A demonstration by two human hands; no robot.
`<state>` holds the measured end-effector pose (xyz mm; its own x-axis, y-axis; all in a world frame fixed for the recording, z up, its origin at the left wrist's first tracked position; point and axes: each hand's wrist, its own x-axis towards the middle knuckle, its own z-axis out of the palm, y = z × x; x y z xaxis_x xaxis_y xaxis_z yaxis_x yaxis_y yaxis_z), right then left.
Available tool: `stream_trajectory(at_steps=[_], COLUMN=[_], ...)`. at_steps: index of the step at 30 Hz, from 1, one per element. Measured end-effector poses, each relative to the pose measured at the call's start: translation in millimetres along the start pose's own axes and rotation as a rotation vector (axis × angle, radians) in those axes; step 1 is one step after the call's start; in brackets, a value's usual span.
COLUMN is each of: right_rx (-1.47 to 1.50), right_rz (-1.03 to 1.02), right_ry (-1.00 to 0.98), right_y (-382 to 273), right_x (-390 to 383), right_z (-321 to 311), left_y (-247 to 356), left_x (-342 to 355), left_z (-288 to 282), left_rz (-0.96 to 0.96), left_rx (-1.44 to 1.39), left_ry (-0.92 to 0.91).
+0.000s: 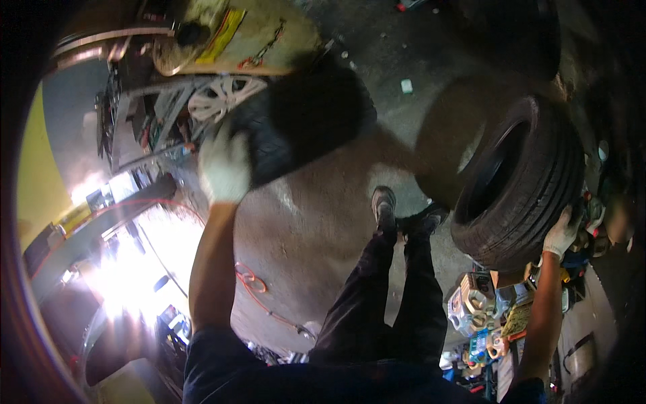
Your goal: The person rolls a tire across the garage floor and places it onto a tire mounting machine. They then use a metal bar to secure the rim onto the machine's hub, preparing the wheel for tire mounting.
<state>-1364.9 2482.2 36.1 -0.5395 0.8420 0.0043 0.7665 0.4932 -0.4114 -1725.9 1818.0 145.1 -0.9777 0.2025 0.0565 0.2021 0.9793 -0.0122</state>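
The left hand (224,165) is gripping a tyre (303,121) at eleven o'clock, the right hand (562,232) is gripping another tyre (525,182) at three, fingers clamped on each.

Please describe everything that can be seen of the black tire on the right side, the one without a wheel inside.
The bare tire is black rubber with lengthwise grooves in its tread and no rim in its dark, open centre. It stands upright on its tread, slightly tilted, on the concrete floor at the right. The right hand, in a white glove, presses against its lower right tread. A cluttered heap of small parts lies just below it; whether they touch it is unclear.
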Motion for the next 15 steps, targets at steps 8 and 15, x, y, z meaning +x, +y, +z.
stream_trajectory(at_steps=[8,15], right_rx=[-0.315,-0.290], right_rz=[-0.086,0.222], right_ry=[-0.011,-0.033], right_y=[-22,-60], right_x=[19,28], right_z=[37,41], left_y=[-103,-207], left_x=[27,-23], left_z=[67,83], left_rz=[-0.290,-0.996], left_rx=[0.535,0.160], left_ry=[-0.188,-0.073])
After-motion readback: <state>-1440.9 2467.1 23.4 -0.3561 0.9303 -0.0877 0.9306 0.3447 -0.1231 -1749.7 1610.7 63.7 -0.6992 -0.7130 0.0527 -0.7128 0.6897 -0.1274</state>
